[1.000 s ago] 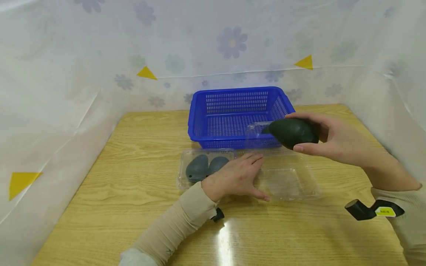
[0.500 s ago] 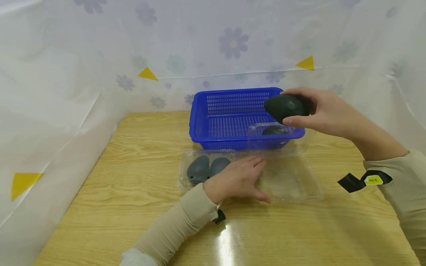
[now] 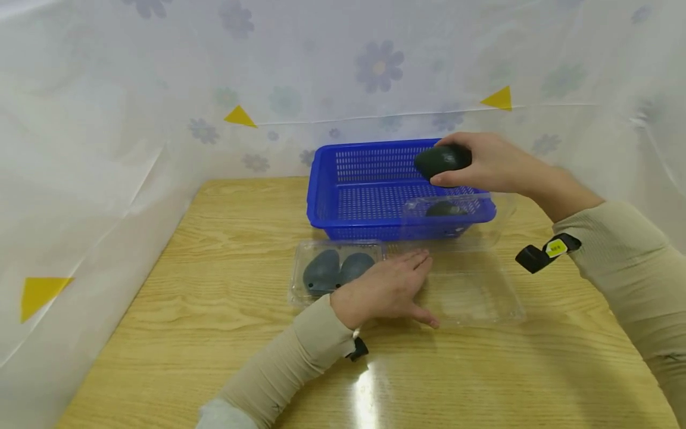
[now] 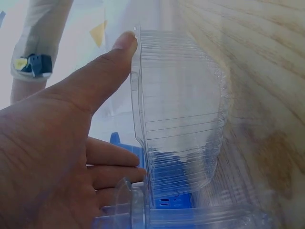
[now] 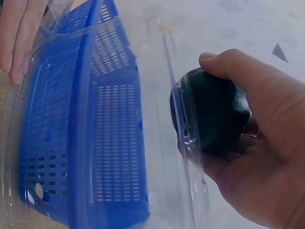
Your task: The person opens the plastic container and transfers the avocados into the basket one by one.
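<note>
My right hand point(image 3: 490, 164) grips a dark green avocado point(image 3: 442, 159) above the right part of the blue basket point(image 3: 327, 221). In the right wrist view, the clear lid's edge crosses in front of this avocado point(image 5: 217, 112). Another avocado point(image 3: 445, 208) lies inside the basket, partly seen through the raised lid point(image 3: 490, 229) of an opened clear plastic clamshell point(image 3: 471, 301). My left hand point(image 3: 383, 290) touches that clamshell's left side with straight fingers, the thumb at its rim in the left wrist view. No avocado is visible in the clamshell's base.
Left of my left hand, a clear clamshell point(image 3: 295, 286) covers dark avocados point(image 3: 321, 271); my hand hides part of its right side. Everything stands on a wooden table point(image 3: 187, 333). A flowered white sheet point(image 3: 300, 65) hangs behind and at the sides, with yellow triangles point(image 3: 240, 116).
My right hand has carried the avocado up and left, from beside the basket's front right corner to above its inside. The avocado in the basket shows more now. My left hand has stayed put.
</note>
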Tool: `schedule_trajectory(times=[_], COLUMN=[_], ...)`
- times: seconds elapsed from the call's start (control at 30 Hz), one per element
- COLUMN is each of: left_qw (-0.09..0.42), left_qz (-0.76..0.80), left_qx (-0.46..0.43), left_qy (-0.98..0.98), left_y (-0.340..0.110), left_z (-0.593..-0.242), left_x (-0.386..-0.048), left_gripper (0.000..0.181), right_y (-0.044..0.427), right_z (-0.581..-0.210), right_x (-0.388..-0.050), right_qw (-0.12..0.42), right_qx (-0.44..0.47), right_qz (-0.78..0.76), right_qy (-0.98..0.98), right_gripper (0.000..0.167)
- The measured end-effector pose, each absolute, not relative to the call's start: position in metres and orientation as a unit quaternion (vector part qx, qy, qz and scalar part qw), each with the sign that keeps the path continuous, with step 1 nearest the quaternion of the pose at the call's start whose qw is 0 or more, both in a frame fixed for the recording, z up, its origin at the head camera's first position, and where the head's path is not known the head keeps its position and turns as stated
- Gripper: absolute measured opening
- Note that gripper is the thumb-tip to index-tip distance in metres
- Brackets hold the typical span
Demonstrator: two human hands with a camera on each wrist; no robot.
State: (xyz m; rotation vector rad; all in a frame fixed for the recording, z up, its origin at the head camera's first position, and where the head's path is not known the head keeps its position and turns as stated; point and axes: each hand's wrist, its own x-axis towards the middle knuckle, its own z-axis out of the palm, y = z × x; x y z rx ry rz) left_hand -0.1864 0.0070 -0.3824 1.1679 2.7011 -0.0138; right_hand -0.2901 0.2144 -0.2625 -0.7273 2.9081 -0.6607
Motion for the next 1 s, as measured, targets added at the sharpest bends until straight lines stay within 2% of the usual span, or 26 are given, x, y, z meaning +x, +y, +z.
schedule_trajectory(times=[0.27,0.7,0.9,1.0], left_qw=[0.094,0.089,0.089,0.084], left_qz=[-0.001,-0.009,0.003,0.005], left_qx=[0.399,0.402,0.402,0.404], left_qy=[0.912,0.911,0.911,0.911], left_y=[0.010,0.010,0.008,0.007], left_z=[-0.382,-0.384,-0.385,-0.385], left_x=[-0.186,-0.184,-0.183,-0.183], left_gripper=[0.111,0.113,0.113,0.114], right_y=[0.204,0.183,0.172,0.170], right_z=[-0.274,-0.288,-0.289,-0.291], right_x=[-0.311,-0.327,-0.332,-0.334], right_qw=[0.072,0.172,0.213,0.233], right_qx=[-0.244,-0.277,-0.280,-0.284], right_qz=[-0.164,-0.071,-0.041,-0.044], right_qy=[0.953,0.943,0.935,0.929], right_gripper=[0.070,0.058,0.070,0.070])
